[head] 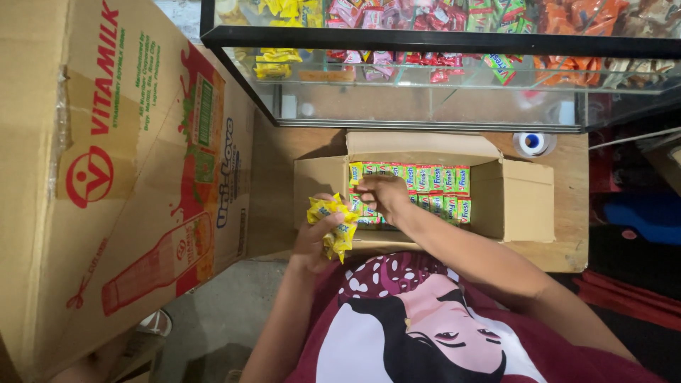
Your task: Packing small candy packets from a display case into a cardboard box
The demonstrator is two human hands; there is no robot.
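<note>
Nearest the camera, the person's left hand point(319, 237) is clamped around a bunch of yellow sachets point(333, 225), crinkly foil packets bunched loosely so their corners splay out past the fingers; the bundle sits just at the near edge of the small open carton point(525, 202), above its near flap. Just beyond, the right hand point(383, 195) reaches into the carton with fingers drawn together on the top of the packed rows, though whether it actually pinches a packet cannot be told from here. The green and yellow sachets point(425, 188) stand in tight, neat rows filling the left half of the carton, glossy and flat, while the right half shows bare brown cardboard. To do this well, a light pinch at a packet's top edge seems best, lifting straight up so neighbours stay in line, with the left hand's grip firm enough that the slippery bundle does not spill. The carton rests on a worn wooden table point(567, 241). To the left leans a large printed cardboard box point(128, 184), matte and creased. Farther on stands a small white roll with a blue centre point(533, 143), then a glass display case point(440, 92) with a dark frame, holding heaps of bright wrapped sweets
</note>
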